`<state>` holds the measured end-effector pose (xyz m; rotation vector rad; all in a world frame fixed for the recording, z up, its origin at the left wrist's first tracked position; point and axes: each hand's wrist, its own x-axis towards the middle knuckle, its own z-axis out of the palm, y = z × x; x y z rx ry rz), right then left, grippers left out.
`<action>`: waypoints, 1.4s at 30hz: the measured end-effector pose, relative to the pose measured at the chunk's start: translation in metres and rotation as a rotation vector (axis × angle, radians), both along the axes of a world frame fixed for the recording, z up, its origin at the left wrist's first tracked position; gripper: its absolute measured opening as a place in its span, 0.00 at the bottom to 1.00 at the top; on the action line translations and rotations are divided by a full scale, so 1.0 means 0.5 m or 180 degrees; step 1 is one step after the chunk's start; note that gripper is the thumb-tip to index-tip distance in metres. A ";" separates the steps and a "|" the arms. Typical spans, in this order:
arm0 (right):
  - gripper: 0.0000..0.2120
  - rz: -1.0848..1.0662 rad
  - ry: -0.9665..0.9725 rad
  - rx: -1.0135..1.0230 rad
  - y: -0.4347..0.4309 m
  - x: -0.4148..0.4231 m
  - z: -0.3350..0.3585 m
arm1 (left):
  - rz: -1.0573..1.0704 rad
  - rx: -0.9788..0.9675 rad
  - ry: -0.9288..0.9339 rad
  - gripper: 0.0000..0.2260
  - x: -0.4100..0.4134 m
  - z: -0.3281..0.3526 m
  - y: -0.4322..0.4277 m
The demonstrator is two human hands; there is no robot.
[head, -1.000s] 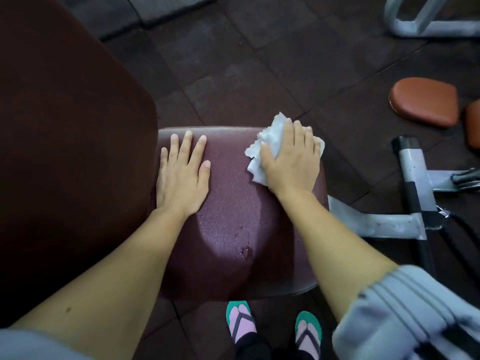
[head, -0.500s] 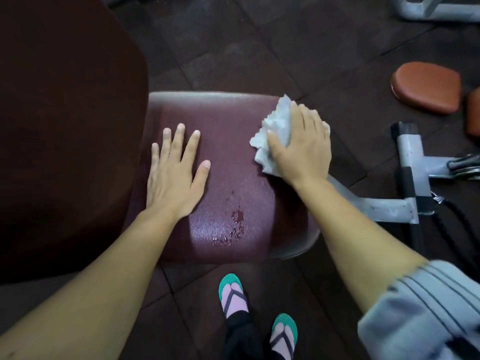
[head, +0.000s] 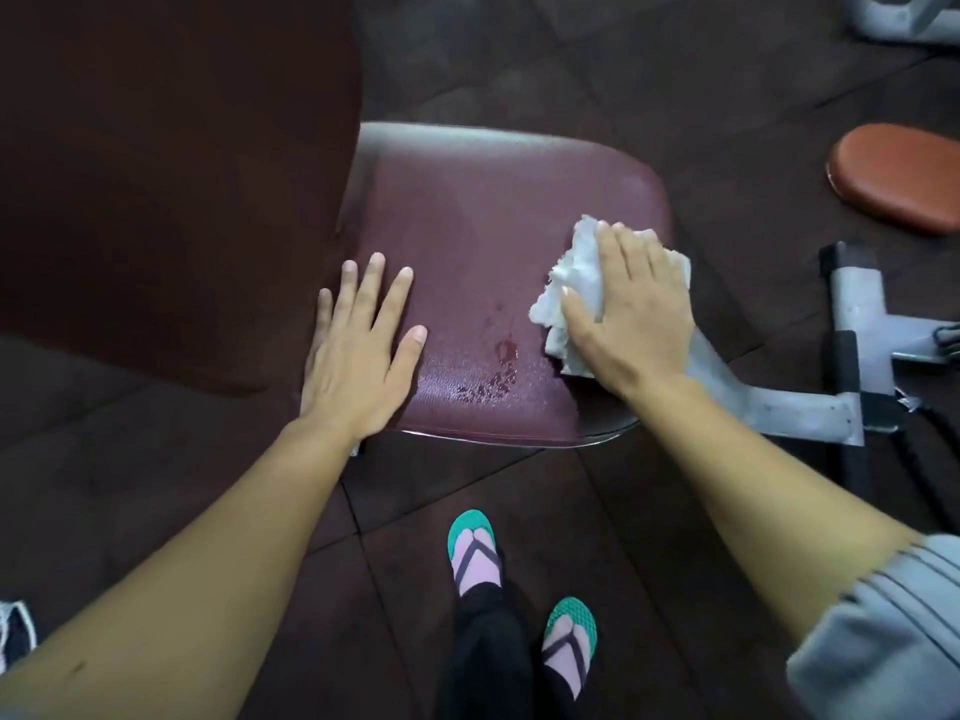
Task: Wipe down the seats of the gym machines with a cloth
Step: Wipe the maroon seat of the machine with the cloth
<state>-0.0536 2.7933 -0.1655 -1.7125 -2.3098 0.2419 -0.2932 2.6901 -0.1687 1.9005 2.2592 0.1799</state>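
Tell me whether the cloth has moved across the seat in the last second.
Yes. The cloth under the right hand has slid from the far right corner of the seat toward its near edge, closer to the droplets.

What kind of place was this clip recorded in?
Most likely a gym: a padded maroon machine seat on a grey metal frame, a separate orange pad nearby, and dark rubber floor tiles.

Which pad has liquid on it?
The maroon seat: drops lie between the left hand and the cloth. The orange pad and the dark backrest show none.
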 end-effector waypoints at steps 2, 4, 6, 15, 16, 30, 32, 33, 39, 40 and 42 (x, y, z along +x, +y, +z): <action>0.33 0.0307 -0.0019 0.0064 -0.051 -0.023 -0.001 | 0.0019 0.0024 -0.0068 0.26 -0.001 0.002 -0.005; 0.32 0.0632 -0.0008 0.0120 -0.110 -0.058 0.003 | 0.0007 0.0045 -0.0153 0.25 -0.003 0.005 -0.008; 0.31 0.0938 -0.0043 0.0134 -0.158 -0.084 0.007 | -0.0023 0.0041 -0.0219 0.25 -0.007 0.007 -0.010; 0.33 0.0325 -0.0084 -0.0102 0.000 -0.123 0.007 | -0.0054 0.0024 -0.0104 0.25 -0.009 -0.001 -0.008; 0.33 0.0320 -0.0059 -0.0066 -0.010 -0.127 0.007 | -0.0047 0.0034 -0.0077 0.25 -0.009 -0.002 -0.008; 0.36 0.0781 -0.0148 -0.0348 0.023 -0.156 0.020 | 0.0034 0.0122 -0.0291 0.25 0.000 0.001 -0.001; 0.33 0.0872 0.0260 -0.0334 0.022 -0.143 0.027 | 0.0273 0.0193 -0.0410 0.25 0.014 0.009 0.007; 0.32 0.0840 0.0517 -0.0317 0.018 -0.125 0.029 | 0.0447 0.0258 -0.0472 0.25 0.028 0.018 0.016; 0.30 -0.0027 0.0367 -0.0504 0.000 0.036 -0.017 | 0.0415 0.0444 -0.0953 0.26 0.162 0.070 0.132; 0.30 0.0012 0.0352 -0.0521 -0.002 0.043 -0.023 | 0.0300 0.0400 -0.0856 0.26 0.184 0.069 0.154; 0.29 0.0068 0.0421 -0.0506 -0.002 0.047 -0.030 | 0.0145 0.0236 -0.0454 0.26 0.218 0.053 0.187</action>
